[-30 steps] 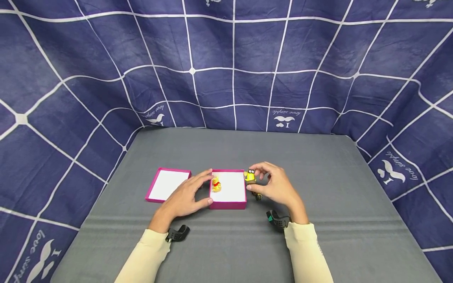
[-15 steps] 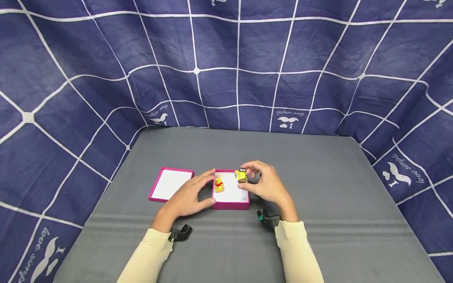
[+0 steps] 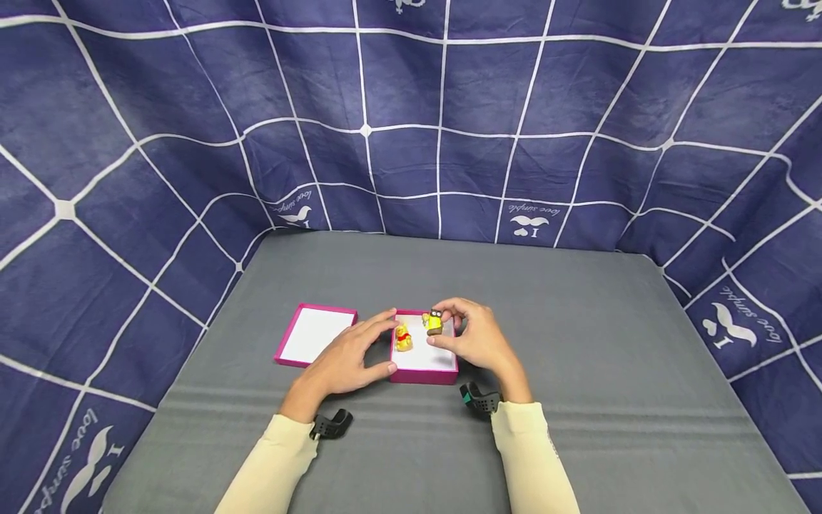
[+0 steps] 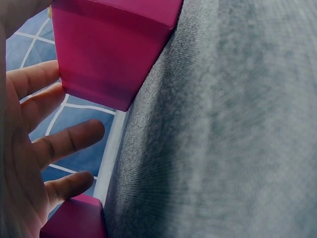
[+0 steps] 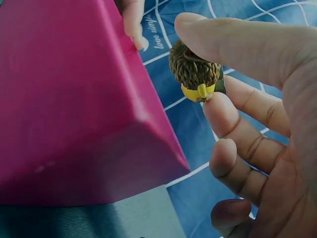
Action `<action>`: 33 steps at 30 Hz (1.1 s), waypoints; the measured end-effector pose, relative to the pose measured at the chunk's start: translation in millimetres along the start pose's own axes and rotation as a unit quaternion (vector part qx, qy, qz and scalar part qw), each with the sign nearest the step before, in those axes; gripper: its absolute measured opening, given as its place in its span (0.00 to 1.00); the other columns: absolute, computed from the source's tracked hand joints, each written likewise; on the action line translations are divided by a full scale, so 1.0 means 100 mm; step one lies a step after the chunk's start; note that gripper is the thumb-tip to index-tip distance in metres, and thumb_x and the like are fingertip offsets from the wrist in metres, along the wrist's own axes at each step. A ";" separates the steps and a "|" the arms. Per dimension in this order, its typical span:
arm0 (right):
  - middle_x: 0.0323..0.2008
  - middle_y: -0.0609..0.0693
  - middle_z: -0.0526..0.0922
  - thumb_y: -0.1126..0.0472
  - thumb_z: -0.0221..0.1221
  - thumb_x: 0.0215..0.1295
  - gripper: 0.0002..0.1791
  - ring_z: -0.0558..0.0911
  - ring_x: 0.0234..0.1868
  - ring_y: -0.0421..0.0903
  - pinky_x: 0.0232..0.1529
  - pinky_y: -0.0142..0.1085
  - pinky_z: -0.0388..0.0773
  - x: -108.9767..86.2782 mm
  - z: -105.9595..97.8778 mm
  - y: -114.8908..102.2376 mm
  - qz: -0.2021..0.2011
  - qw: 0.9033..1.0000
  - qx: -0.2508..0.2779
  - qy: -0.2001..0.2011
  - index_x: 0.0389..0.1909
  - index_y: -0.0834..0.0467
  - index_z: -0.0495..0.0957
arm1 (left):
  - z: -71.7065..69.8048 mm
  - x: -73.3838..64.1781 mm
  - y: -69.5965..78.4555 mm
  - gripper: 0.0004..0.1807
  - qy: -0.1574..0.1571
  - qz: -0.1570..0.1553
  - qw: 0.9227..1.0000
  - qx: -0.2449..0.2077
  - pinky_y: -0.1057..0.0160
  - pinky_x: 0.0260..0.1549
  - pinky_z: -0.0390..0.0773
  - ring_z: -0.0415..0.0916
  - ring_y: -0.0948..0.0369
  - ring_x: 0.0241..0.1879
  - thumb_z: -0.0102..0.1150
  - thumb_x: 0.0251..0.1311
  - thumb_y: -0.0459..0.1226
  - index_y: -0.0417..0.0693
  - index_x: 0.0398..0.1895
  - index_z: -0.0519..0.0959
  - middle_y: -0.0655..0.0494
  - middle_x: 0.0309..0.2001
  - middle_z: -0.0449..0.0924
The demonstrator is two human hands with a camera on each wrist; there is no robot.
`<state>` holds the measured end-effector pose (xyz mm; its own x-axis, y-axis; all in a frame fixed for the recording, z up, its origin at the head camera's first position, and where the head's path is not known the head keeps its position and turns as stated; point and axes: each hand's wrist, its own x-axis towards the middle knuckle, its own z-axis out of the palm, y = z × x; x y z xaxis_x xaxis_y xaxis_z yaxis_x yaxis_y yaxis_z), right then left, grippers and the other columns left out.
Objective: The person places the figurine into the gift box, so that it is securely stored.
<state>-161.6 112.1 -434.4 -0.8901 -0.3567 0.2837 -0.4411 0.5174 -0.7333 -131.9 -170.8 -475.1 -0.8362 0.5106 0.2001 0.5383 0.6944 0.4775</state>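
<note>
My right hand [image 3: 477, 341] pinches a small figurine [image 3: 434, 323] between thumb and fingers, over the right part of a magenta box [image 3: 424, 376]. The figurine has white eyes, a yellow body and a brown scaly end like an acorn cap [image 5: 190, 67], plain in the right wrist view. A paler yellow bit shows at its left. Inside the box's white interior, at the left, is a yellow bear figurine [image 3: 403, 338] with a red band. My left hand [image 3: 347, 358] holds the box's left side, thumb at the near corner, a finger at the far corner; its other fingers [image 4: 74, 144] spread loosely.
A shallow magenta lid [image 3: 315, 335] with a white inside lies left of the box, close beside my left hand. Grey cloth [image 3: 411, 442] covers the table. A blue curtain with white lines [image 3: 411, 128] hangs behind and at both sides.
My right hand has carried the pinched figurine leftward from beside the box's right wall to above its interior. A dark object glimpsed under that hand is now out of sight. The left hand stays put.
</note>
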 end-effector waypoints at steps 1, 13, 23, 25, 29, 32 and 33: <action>0.33 0.48 0.83 0.55 0.79 0.46 0.25 0.77 0.31 0.48 0.31 0.32 0.69 0.00 0.01 0.01 0.002 1.000 -0.002 -0.001 0.47 0.51 0.84 | 0.01 0.00 0.00 0.41 0.001 0.000 1.000 -0.001 0.40 0.69 0.64 0.58 0.66 0.75 0.63 0.60 0.60 0.64 0.75 0.63 0.72 0.79 0.52; 0.35 0.52 0.85 0.51 0.78 0.47 0.26 0.76 0.31 0.51 0.31 0.35 0.69 0.00 0.12 0.09 0.016 0.998 -0.052 -0.014 0.48 0.53 0.85 | 0.04 -0.01 0.00 0.41 -0.001 -0.007 1.000 0.001 0.39 0.68 0.64 0.57 0.69 0.75 0.60 0.59 0.63 0.69 0.75 0.61 0.74 0.79 0.52; 0.32 0.46 0.85 0.48 0.79 0.44 0.25 0.72 0.32 0.43 0.31 0.36 0.67 0.01 0.18 0.08 0.046 0.994 -0.103 -0.010 0.46 0.46 0.86 | 0.03 0.00 0.00 0.41 -0.001 -0.001 1.000 0.003 0.39 0.68 0.65 0.58 0.67 0.75 0.60 0.60 0.63 0.67 0.75 0.62 0.71 0.79 0.53; 0.32 0.45 0.85 0.48 0.79 0.44 0.24 0.72 0.31 0.42 0.31 0.36 0.67 0.02 0.20 0.08 0.053 0.992 -0.111 -0.011 0.45 0.46 0.86 | 0.03 0.00 0.00 0.41 -0.003 0.003 1.000 0.003 0.39 0.68 0.65 0.58 0.65 0.75 0.58 0.61 0.64 0.66 0.75 0.62 0.69 0.79 0.53; 0.31 0.44 0.84 0.48 0.79 0.44 0.25 0.72 0.31 0.42 0.32 0.37 0.67 0.02 0.22 0.08 0.058 0.991 -0.123 -0.012 0.45 0.47 0.86 | 0.01 0.01 -0.01 0.41 -0.004 0.008 1.000 0.000 0.40 0.68 0.65 0.59 0.64 0.75 0.58 0.61 0.64 0.65 0.75 0.62 0.66 0.79 0.55; 0.30 0.42 0.83 0.46 0.79 0.43 0.25 0.74 0.32 0.42 0.35 0.37 0.68 0.03 0.24 0.07 0.062 0.988 -0.142 -0.017 0.46 0.46 0.86 | 0.00 0.01 -0.01 0.41 -0.005 0.009 1.000 0.001 0.40 0.68 0.65 0.59 0.63 0.75 0.59 0.61 0.63 0.65 0.75 0.62 0.65 0.79 0.54; 0.30 0.41 0.83 0.46 0.79 0.43 0.26 0.75 0.33 0.42 0.36 0.37 0.68 0.04 0.24 0.07 0.064 0.987 -0.149 -0.019 0.46 0.46 0.86 | 0.00 0.01 -0.02 0.41 -0.005 0.010 1.000 0.001 0.40 0.68 0.65 0.59 0.64 0.75 0.59 0.61 0.63 0.65 0.75 0.62 0.66 0.79 0.54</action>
<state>-165.4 95.7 -453.5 -0.9381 -0.2995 0.1740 -0.3451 0.7637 -0.5457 -133.6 -171.2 -476.0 -0.8246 0.5290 0.2007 0.5544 0.6850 0.4726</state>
